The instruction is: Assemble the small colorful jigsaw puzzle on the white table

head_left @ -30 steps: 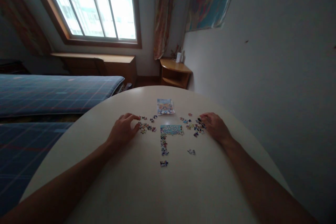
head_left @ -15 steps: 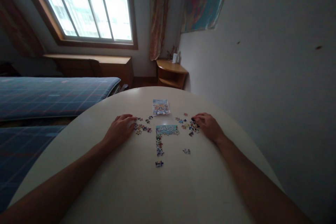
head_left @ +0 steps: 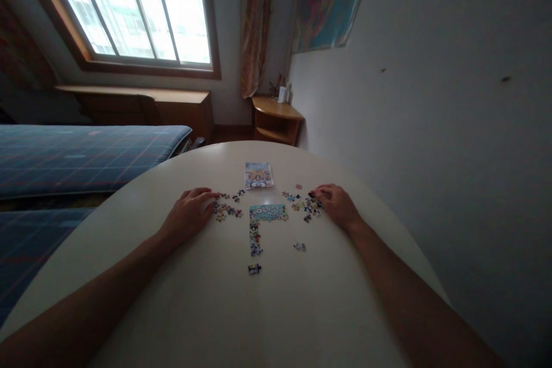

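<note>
My left hand (head_left: 192, 210) rests on the table at the left, fingers stretched and slightly bent, their tips beside a loose pile of puzzle pieces (head_left: 228, 211). Over at the right, my right hand (head_left: 338, 204) has its fingertips pinched on a dark puzzle piece (head_left: 312, 194) at the edge of a second pile (head_left: 308, 207). Between the hands lies a joined part of the jigsaw puzzle (head_left: 269, 212): a light-blue lettered top strip and a column running down its left side. Single pieces lie below it (head_left: 254, 269) and to its lower right (head_left: 299, 247).
A small printed picture sheet (head_left: 259, 176) lies behind the puzzle on the round white table (head_left: 276, 310). A plaid-covered bed (head_left: 86, 155) is on the left, a wall (head_left: 431, 144) on the right. A corner shelf (head_left: 276, 108) stands beyond the table.
The whole view has shifted slightly, so everything appears a little farther left. Both hands stay at their piles, and the joined puzzle part looks the same.
</note>
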Demonstrator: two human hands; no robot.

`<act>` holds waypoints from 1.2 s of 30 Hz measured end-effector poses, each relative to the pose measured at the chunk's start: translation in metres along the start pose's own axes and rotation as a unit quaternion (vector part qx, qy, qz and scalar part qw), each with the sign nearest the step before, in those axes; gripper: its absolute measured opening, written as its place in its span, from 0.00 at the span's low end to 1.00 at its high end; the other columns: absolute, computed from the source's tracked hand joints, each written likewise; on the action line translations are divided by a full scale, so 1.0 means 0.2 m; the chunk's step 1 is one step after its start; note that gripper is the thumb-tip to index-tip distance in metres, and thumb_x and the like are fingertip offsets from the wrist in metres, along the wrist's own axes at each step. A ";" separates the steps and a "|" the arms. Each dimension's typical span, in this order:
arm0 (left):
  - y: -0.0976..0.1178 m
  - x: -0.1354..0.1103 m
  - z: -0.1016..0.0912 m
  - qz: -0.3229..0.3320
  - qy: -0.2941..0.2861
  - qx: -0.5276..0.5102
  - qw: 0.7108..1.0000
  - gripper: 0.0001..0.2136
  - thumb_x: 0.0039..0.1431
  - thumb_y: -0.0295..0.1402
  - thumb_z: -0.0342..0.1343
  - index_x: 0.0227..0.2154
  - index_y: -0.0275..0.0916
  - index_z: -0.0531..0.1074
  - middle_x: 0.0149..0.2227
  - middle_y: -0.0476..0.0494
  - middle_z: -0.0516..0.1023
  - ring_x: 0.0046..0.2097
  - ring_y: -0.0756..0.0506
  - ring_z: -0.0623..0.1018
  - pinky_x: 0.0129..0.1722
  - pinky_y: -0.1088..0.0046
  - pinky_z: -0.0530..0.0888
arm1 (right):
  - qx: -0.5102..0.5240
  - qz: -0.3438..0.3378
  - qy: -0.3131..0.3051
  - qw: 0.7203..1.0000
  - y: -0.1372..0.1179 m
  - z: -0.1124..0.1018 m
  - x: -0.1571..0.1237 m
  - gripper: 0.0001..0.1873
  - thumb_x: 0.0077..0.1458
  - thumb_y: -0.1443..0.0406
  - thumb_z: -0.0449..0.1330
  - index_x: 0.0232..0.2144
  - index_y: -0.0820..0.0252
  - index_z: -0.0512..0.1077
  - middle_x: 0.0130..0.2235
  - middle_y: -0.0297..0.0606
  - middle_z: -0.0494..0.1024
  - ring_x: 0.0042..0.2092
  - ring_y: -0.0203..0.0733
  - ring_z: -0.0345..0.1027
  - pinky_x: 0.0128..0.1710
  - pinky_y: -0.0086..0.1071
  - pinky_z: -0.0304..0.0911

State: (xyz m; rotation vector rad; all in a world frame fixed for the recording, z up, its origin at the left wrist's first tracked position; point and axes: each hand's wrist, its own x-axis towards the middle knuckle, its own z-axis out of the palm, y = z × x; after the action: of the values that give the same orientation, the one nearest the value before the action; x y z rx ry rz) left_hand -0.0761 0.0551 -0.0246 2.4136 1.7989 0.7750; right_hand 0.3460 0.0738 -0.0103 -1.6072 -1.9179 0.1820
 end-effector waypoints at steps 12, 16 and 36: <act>-0.01 0.00 0.01 0.010 -0.003 0.015 1.000 0.17 0.62 0.39 0.49 0.49 0.44 0.76 0.54 0.41 0.75 0.56 0.36 0.72 0.59 0.53 0.68 | -0.001 -0.037 -0.039 0.999 -0.03 -0.03 -0.02 0.20 0.60 0.52 0.57 0.46 0.58 0.77 0.50 0.46 0.79 0.52 0.51 0.70 0.56 0.45 0.62; 0.00 0.00 0.00 0.009 -0.006 0.021 1.000 0.17 0.63 0.39 0.49 0.50 0.44 0.76 0.55 0.41 0.75 0.55 0.36 0.72 0.59 0.53 0.68 | -0.031 -0.102 -0.097 0.990 -0.09 -0.02 -0.06 0.33 0.55 0.46 0.61 0.58 0.54 0.69 0.60 0.46 0.71 0.61 0.55 0.62 0.61 0.52 0.55; -0.02 0.00 0.01 0.018 -0.004 0.011 1.000 0.17 0.63 0.40 0.47 0.48 0.42 0.76 0.54 0.39 0.75 0.55 0.35 0.72 0.59 0.52 0.68 | -0.026 -0.086 -0.026 0.996 -0.12 0.01 -0.05 0.29 0.60 0.53 0.57 0.60 0.57 0.65 0.57 0.48 0.74 0.58 0.53 0.66 0.60 0.51 0.56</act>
State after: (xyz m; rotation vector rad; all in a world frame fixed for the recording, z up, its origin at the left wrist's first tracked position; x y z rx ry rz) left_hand -0.0776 0.0577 -0.0276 2.4652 1.7765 0.7497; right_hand 0.3254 0.0578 -0.0034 -1.4744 -2.1057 0.1032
